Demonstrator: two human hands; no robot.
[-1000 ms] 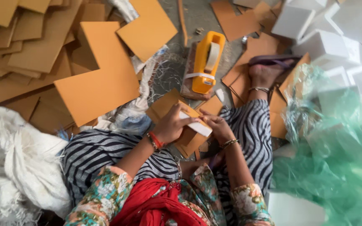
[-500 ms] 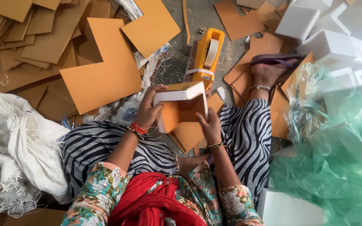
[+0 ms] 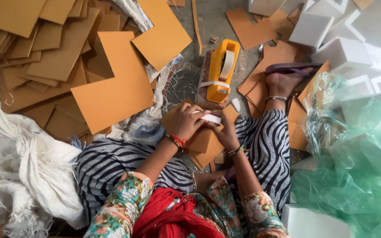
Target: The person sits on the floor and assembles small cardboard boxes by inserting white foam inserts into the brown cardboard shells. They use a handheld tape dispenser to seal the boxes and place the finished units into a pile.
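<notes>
Head view looks down on a person sitting on the floor with both hands on one small cardboard box resting on the lap. Left hand clenches the box's near edge, while right hand presses a short white tape strip across its top seam, its grip closed on box and tape together. Judging by this, the box is folded up and its sealing is under way; one strip is on, and whether other seams are taped cannot be told. One yellow tape dispenser stands just beyond the hands. Roughly a dozen flat cardboard sheets lie unfolded to the left and ahead. Several white foam blocks sit at upper right, beside one green plastic bag.
</notes>
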